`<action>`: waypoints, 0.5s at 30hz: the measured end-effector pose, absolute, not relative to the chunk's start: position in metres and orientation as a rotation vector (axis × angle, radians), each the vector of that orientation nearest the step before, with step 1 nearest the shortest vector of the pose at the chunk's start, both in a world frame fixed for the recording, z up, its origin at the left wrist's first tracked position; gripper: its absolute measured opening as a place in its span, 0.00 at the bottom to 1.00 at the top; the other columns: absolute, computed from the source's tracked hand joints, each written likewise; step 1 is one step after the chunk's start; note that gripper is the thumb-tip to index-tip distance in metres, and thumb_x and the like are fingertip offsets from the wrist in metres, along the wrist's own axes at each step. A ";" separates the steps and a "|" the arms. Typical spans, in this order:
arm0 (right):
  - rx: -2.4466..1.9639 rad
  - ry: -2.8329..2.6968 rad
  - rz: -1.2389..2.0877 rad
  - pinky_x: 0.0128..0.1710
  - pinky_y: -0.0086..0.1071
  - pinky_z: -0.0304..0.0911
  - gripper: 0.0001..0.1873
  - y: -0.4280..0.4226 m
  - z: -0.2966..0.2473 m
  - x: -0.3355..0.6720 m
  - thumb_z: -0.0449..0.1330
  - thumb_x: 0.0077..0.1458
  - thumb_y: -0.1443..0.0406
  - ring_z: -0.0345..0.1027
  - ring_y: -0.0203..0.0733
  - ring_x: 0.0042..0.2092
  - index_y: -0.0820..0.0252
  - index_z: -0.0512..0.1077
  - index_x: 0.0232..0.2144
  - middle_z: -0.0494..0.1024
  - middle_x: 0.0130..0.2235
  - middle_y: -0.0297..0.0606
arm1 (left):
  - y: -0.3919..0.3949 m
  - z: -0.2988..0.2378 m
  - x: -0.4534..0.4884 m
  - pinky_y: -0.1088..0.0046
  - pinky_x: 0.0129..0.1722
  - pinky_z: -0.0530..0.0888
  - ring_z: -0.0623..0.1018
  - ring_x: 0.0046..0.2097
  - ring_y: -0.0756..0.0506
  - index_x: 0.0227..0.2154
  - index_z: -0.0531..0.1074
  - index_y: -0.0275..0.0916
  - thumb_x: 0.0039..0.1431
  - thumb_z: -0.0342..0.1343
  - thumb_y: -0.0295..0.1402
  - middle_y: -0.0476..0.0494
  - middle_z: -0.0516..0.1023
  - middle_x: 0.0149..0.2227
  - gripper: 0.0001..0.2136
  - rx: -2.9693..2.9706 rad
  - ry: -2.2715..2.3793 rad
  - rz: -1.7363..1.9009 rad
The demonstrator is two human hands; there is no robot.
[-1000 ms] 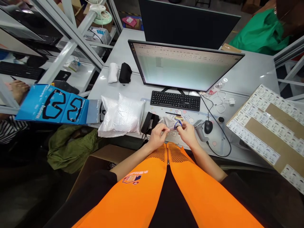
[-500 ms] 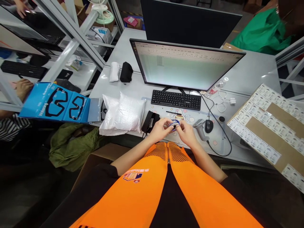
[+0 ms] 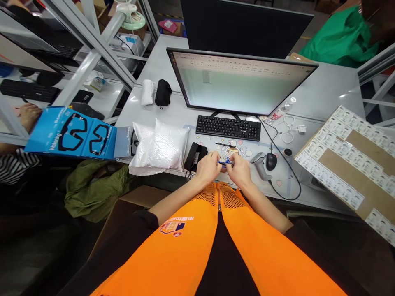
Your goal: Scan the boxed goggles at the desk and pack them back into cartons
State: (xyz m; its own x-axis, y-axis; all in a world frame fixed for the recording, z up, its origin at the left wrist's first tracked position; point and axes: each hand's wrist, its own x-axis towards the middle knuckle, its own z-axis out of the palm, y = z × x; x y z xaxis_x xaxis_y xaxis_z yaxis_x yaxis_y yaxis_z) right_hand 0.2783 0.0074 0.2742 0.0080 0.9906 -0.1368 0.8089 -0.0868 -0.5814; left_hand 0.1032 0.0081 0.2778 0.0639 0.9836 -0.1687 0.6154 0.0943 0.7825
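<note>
A small blue cord-like thing (image 3: 225, 163) is stretched between my two hands at the front of the desk. My left hand (image 3: 209, 166) pinches its left end and my right hand (image 3: 238, 167) pinches its right end. Parts of it are hidden by my fingers, so its exact kind is unclear. Just left of my left hand lies an open black case (image 3: 195, 156). A black pen-like stick (image 3: 225, 145) rests on the patterned desk mat beyond my hands. The grey barcode scanner (image 3: 261, 167) is close to my right hand.
Behind my hands are a keyboard (image 3: 228, 128) and a monitor (image 3: 240, 84). White bubble mailers (image 3: 166, 146) and a blue box (image 3: 70, 133) lie to the left. A mouse (image 3: 271, 162) and a label-covered cardboard sheet (image 3: 354, 172) are on the right. Another person's hand (image 3: 30, 115) shows far left.
The blue thing went from a rounded loop to a flatter, drawn-out shape between my fingers. My hands turned slightly, with their backs now more upward.
</note>
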 end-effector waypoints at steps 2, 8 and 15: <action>-1.915 -1.842 0.819 0.37 0.37 0.58 0.07 0.009 0.271 0.280 0.57 0.52 0.67 0.68 0.48 0.34 0.52 0.68 0.35 0.77 0.32 0.37 | 0.011 0.277 0.098 0.59 0.51 0.75 0.80 0.40 0.37 0.36 0.72 0.43 0.55 0.63 0.23 0.44 0.77 0.35 0.10 1.548 1.579 0.636; -1.612 -1.362 1.416 0.27 0.35 0.64 0.10 0.012 0.265 0.288 0.60 0.54 0.57 0.68 0.42 0.27 0.52 0.70 0.38 0.77 0.29 0.32 | 0.012 0.257 0.086 0.63 0.40 0.83 0.83 0.39 0.41 0.46 0.77 0.39 0.66 0.64 0.48 0.42 0.81 0.43 0.17 0.992 1.042 0.784; -1.428 -1.171 1.461 0.30 0.34 0.74 0.14 0.008 0.264 0.285 0.66 0.54 0.54 0.75 0.41 0.32 0.54 0.74 0.39 0.81 0.34 0.35 | 0.015 0.238 0.092 0.70 0.40 0.80 0.82 0.37 0.46 0.42 0.79 0.36 0.57 0.73 0.39 0.44 0.83 0.37 0.16 0.948 1.191 0.856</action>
State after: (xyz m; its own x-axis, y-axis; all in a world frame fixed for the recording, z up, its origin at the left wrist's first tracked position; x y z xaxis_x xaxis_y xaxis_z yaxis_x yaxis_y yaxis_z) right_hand 0.2851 0.0083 0.2639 -0.0787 0.9539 -0.2895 0.0749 -0.2839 -0.9559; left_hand 0.0917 0.0147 0.2381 0.1718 0.9174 -0.3590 -0.0476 0.3718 0.9271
